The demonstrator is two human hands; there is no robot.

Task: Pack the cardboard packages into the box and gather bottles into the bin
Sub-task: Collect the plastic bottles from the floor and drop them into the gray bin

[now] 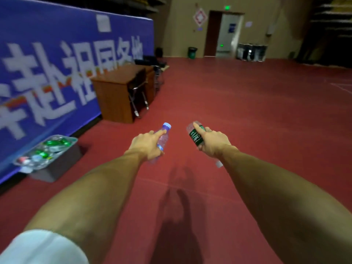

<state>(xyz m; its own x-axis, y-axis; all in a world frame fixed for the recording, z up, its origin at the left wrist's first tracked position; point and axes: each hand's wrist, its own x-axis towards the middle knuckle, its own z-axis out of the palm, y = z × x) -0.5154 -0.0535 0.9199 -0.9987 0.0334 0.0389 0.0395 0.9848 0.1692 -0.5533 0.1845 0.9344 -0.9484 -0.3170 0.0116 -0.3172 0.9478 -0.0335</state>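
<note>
Left fingers [161,132]: we curled them round the blue-capped bottle [166,128], index along it.
Right fingers [198,128]: wrapped round the green-label bottle [196,139].
Bin [57,168]: left of our left fingers, well apart, seemingly near full.
Risk: a toss from there risked bouncing off the heap.

Clear plastic bottles [163,139], grey plastic bin [62,164], wooden desk [118,86], matt red floor [247,111].

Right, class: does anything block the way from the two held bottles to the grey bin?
Nothing visible does. Only red floor lies between the blue-capped bottle, the green-labelled bottle and the bin at the left; the desk stands beyond.
</note>
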